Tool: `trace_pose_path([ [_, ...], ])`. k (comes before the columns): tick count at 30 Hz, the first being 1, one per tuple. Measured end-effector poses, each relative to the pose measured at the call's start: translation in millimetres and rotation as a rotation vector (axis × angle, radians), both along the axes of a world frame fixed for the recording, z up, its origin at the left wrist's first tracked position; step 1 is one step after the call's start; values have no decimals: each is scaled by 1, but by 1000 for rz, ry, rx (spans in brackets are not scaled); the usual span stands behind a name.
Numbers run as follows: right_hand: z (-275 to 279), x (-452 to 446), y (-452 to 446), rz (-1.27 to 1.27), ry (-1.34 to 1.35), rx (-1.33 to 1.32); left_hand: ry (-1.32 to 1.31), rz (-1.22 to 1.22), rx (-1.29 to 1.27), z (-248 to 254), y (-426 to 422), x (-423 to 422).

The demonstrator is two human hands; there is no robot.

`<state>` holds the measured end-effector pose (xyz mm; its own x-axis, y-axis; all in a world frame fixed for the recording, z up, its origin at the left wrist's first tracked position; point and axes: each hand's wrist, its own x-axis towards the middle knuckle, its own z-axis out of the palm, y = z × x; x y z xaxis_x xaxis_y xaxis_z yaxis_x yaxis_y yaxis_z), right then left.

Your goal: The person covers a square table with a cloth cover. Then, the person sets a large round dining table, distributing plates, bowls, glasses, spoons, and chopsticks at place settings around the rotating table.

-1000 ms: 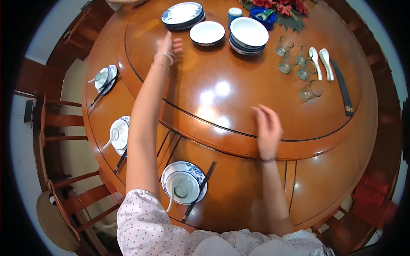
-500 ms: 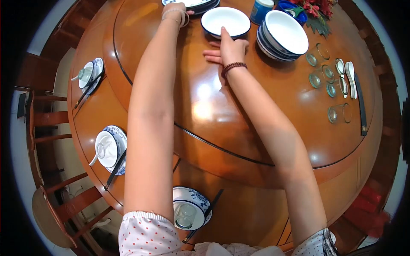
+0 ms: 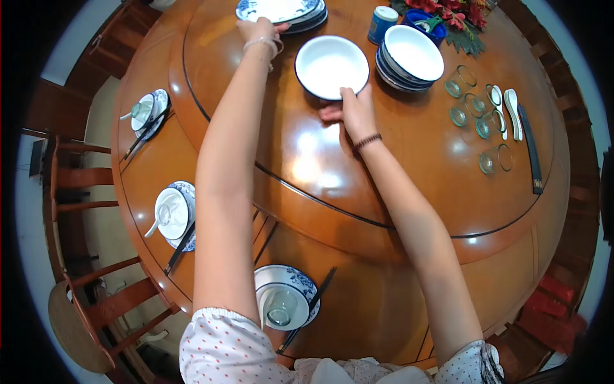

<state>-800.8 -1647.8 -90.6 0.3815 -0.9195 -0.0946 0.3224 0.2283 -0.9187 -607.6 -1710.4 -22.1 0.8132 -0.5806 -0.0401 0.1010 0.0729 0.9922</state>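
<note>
My left hand (image 3: 258, 33) is closed on the near edge of a white plate with a blue pattern (image 3: 272, 9). This plate sits over, and a little left of, a stack of plates (image 3: 310, 22) at the far side of the table. In my right hand (image 3: 357, 114) is a white bowl with a dark blue rim (image 3: 331, 66), the thumb over its near edge and the fingers beneath. The bowl appears raised and tips slightly toward me. Just right of it stands a stack of similar bowls (image 3: 412, 57).
On the right lie several glasses (image 3: 483, 128), white spoons (image 3: 511, 114) and black chopsticks (image 3: 531, 150). A blue canister (image 3: 382, 25) and red flowers (image 3: 454, 19) stand behind the bowls. Place settings, including a near bowl with a glass (image 3: 281, 307), line the outer table's left and front. Chairs (image 3: 86, 185) stand left.
My right hand has drawn the bowl up toward me, its inside now facing me more. My left hand has shifted the top plate left on its stack. The view has also moved slightly.
</note>
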Motion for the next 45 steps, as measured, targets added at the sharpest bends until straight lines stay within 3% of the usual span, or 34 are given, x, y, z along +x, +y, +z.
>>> trace_pose_path([
  [5,6,-72,71,87,57,-12,-154,-223,-192,31,109,-22],
  [11,15,-182,169,46,44,102,-58,-478,11,70,315,-112],
  [13,7,-236,212,-26,15,111,-82,-382,190,79,376,-161],
  [15,16,-289,258,-161,29,146,-63,-396,284,76,431,-209],
  [19,37,-384,334,-390,132,254,215,-443,306,30,509,-311],
  [22,46,-437,365,-413,140,217,309,-454,208,-12,531,-374],
  [29,48,-500,378,-49,231,264,357,-407,112,-93,540,-467],
  [37,-2,-460,352,378,257,291,238,-197,40,-120,522,-504],
  [45,-37,-430,349,536,294,269,213,-119,74,-120,517,-529],
])
